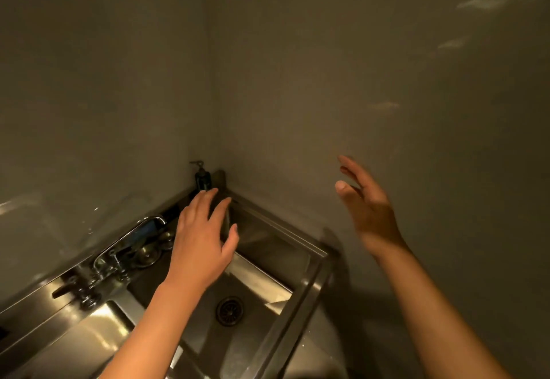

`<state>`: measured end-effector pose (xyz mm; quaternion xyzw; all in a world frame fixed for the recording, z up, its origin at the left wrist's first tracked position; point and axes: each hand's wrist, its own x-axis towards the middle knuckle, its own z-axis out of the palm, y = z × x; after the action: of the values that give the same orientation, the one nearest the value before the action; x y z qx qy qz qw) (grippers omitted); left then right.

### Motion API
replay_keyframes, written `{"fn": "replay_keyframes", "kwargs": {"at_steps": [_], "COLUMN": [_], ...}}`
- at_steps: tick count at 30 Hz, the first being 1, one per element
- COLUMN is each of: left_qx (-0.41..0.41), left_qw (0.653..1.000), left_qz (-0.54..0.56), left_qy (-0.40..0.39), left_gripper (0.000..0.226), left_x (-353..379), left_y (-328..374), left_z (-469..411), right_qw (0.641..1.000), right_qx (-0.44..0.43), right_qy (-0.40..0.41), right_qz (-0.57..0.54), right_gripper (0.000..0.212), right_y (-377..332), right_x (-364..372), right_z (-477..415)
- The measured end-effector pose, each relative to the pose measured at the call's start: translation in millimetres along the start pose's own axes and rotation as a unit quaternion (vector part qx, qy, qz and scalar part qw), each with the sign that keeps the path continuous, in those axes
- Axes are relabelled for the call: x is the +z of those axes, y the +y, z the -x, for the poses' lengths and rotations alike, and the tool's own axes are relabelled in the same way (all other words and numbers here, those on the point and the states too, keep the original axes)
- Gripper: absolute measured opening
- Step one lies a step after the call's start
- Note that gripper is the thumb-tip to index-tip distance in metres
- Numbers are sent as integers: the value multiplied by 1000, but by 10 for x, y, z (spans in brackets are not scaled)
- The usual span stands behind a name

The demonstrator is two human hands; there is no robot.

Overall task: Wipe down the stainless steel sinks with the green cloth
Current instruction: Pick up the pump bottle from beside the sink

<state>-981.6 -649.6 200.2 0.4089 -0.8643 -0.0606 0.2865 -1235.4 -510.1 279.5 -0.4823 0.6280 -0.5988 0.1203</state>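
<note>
A stainless steel sink sits in the corner of two grey walls, with a round dark drain in its floor. A second basin lies to its lower left. My left hand hovers over the back left of the corner basin, fingers spread and holding nothing. My right hand is raised in front of the right wall, above the sink's right rim, fingers apart and empty. No green cloth is in view.
A chrome faucet with lever handles stands on the back ledge at left. Round metal strainers lie behind it. A dark pump bottle stands in the corner. Walls close in behind and to the right.
</note>
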Motion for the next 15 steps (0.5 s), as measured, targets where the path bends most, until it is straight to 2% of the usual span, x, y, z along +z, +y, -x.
{"fn": "replay_keyframes", "kwargs": {"at_steps": [9, 15], "left_qx": [-108, -174], "left_qw": [993, 982], "left_qz": [-45, -70], "left_qy": [11, 23], "left_gripper": [59, 56], "left_x": [-250, -371], "left_y": [-925, -1286], "left_z": [89, 275], "right_qw": [994, 986], "right_qx": [-9, -24], "right_qy": [-112, -164], "right_qz": [-6, -6], "right_gripper": [48, 43], "right_y": [195, 448], "right_x": [1000, 1575], "right_z": [-590, -959]}}
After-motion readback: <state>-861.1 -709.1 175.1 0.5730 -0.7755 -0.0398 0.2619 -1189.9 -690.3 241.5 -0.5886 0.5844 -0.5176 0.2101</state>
